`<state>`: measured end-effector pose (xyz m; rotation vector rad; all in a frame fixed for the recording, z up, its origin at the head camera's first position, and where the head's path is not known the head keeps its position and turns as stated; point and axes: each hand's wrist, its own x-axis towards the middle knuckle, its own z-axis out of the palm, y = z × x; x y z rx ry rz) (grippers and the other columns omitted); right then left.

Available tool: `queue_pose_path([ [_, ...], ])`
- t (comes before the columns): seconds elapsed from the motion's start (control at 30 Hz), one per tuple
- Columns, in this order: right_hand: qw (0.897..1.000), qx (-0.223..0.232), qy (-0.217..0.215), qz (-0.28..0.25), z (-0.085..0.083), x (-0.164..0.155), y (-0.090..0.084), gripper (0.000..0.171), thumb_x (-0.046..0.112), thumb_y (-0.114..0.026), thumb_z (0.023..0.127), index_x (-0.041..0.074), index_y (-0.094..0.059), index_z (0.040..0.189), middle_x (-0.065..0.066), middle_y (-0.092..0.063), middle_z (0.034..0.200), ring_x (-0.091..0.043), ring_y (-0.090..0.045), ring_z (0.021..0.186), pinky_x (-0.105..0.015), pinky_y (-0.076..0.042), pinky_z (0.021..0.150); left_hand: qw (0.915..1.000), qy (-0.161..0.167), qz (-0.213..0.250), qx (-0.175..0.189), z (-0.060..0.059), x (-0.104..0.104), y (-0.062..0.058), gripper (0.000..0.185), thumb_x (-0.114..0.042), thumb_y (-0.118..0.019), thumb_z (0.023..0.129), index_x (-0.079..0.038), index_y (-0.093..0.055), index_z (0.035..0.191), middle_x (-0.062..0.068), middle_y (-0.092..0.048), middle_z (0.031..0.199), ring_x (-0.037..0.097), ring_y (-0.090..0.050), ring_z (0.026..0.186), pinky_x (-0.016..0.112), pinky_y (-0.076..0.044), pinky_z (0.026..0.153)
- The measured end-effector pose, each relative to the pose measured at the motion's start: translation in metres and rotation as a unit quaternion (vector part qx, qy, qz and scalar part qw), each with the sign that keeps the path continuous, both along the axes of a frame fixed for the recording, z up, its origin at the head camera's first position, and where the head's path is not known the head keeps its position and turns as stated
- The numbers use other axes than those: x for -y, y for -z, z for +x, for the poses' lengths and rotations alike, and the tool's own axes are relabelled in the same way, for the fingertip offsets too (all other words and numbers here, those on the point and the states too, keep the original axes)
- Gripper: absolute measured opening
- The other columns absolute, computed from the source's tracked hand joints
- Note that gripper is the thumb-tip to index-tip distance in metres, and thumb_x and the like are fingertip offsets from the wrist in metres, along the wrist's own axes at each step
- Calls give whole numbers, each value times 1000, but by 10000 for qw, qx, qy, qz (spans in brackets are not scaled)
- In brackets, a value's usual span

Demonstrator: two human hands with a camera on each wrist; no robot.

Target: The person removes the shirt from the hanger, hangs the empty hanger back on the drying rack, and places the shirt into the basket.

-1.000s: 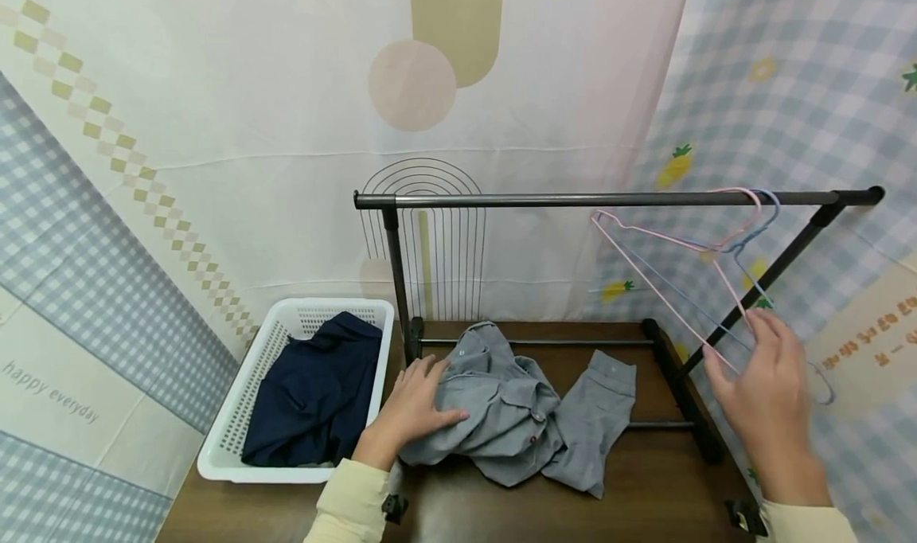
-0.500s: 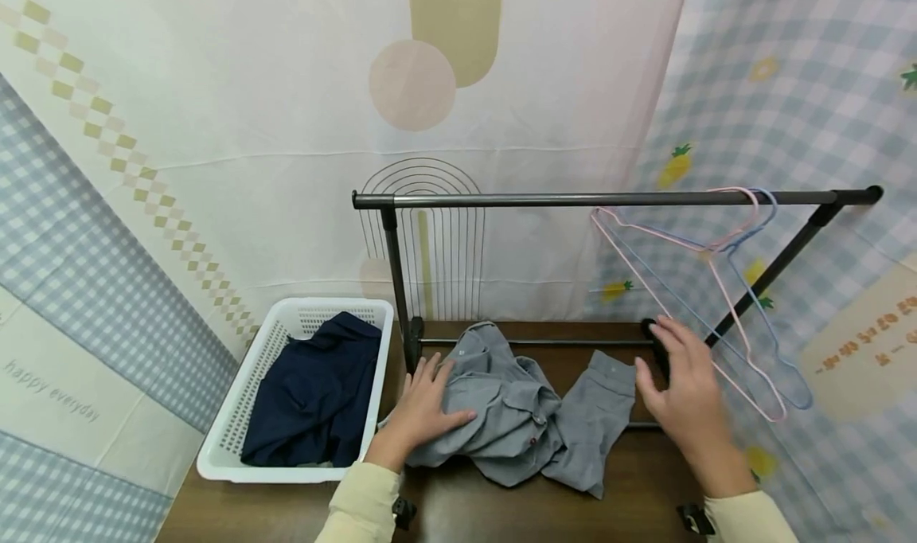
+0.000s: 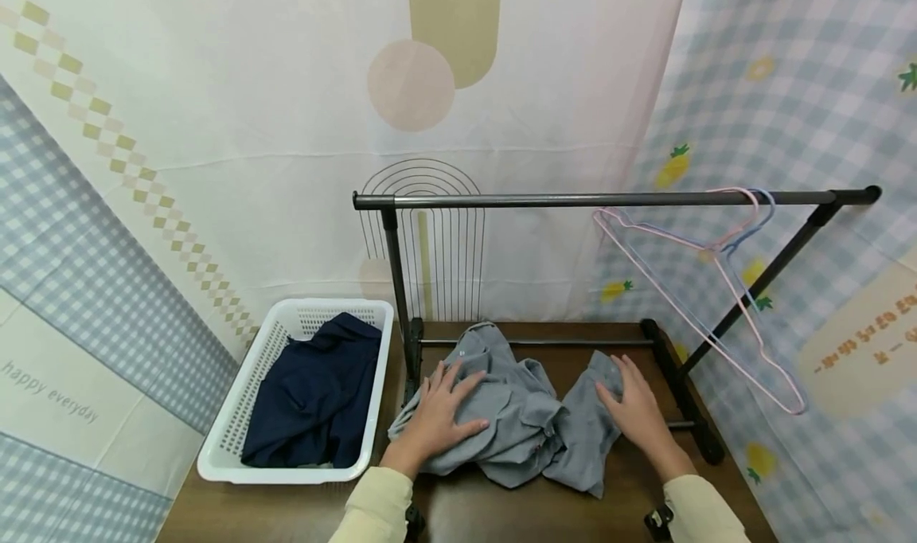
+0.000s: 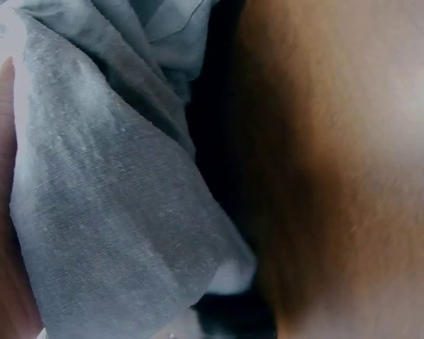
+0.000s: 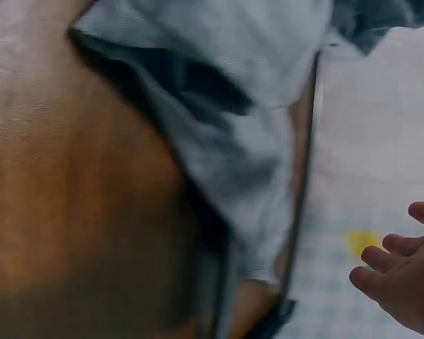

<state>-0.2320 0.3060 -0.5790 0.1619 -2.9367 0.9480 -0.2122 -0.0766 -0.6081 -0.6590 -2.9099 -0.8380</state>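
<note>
A crumpled grey button-up shirt (image 3: pixel 505 404) lies on the brown table, its cuffed part reaching to the right. My left hand (image 3: pixel 440 416) rests on its left side with the fingers spread. In the left wrist view that hand shows only at the left edge, beside the grey cloth (image 4: pixel 113 191). At the right end of the shirt is my right hand (image 3: pixel 634 408), fingers extended and apart near the cuff. The right wrist view has those fingers (image 5: pixel 378 279) straightened, with no cloth between them.
A black garment rack (image 3: pixel 530 201) stands over the shirt. From its bar hang a pink hanger (image 3: pixel 755 208) and a blue hanger (image 3: pixel 772 208) at the right. A white basket (image 3: pixel 286 475) with a navy garment (image 3: pixel 315 392) stands at the left. Patterned cloth hangs behind.
My right hand has let go of the hangers and moved left and down to the shirt's right end. The hangers have swung. My left hand has shifted slightly right over the shirt.
</note>
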Motion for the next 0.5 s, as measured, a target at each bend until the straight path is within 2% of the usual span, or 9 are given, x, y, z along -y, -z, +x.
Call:
queue_pose_path([
  [0.17,9988,492,52,21,-8,-11,24,84,44,-56,105,-7,-21,161,-42,-7,164,-63,-15,148,-77,-24,113,9999,112,-65,109,2,-6,10,74,-63,-66,93,-43,-38,159,11,-23,172,54,-14,155,78,-20,116],
  [0.3,9967,780,137,162,-16,-19,40,83,41,-57,105,-9,-20,160,-45,-5,162,-67,-18,144,-76,-29,111,9993,158,-297,173,2,-9,19,72,-64,-64,94,-44,-39,158,12,-24,171,54,-15,155,78,-19,117],
  [0.4,9944,1025,167,214,-20,-24,51,81,38,-59,104,-8,-21,160,-44,-11,161,-66,-24,142,-75,-33,110,9986,160,-468,181,2,-11,23,70,-64,-63,95,-44,-40,158,13,-26,170,52,-15,155,78,-20,117],
  [0.5,9936,1054,182,372,-24,-26,58,77,31,-64,101,-11,-30,156,-43,-23,158,-66,-32,138,-73,-36,109,9981,164,-563,161,2,-12,26,69,-63,-64,94,-42,-43,157,16,-31,168,53,-18,155,78,-21,116],
])
